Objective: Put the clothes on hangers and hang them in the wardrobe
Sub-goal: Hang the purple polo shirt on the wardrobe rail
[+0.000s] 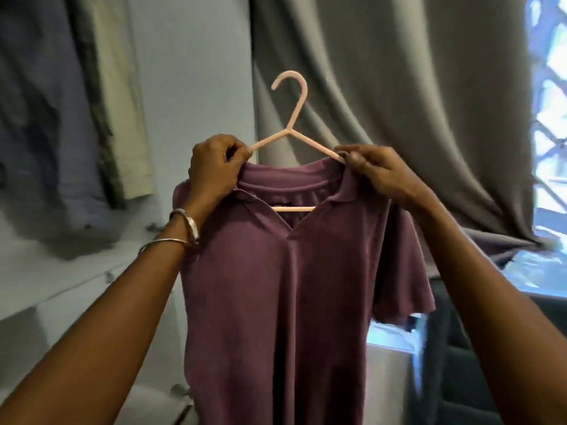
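While you hold everything up at chest height in front of you, the grey curtain fills most of the background, draped in heavy folds from the top of the view down to the right, where it meets the bright window with its lattice. To the left of the curtain runs a pale wall, and further left a few clothes already hang, blue-grey and cream, blurred at the edge of the view.

The purple shirt is the biggest thing in your hands. It hangs straight down between your forearms, collar open, short sleeves drooping at each side, its lower hem running out of the bottom of the view. It sits on the pink hanger, whose shoulders disappear under the collar on both sides; the bottom bar shows through the open neck, and the hook stands free above, curling to the left, caught on nothing.

Your left hand has its fingers curled tight, pinching the collar against the hanger's left shoulder. Your right hand does the same on the other side, thumb and fingertips pressed together on the collar edge where the hanger arm goes in. Two silver bangles ring your left wrist.
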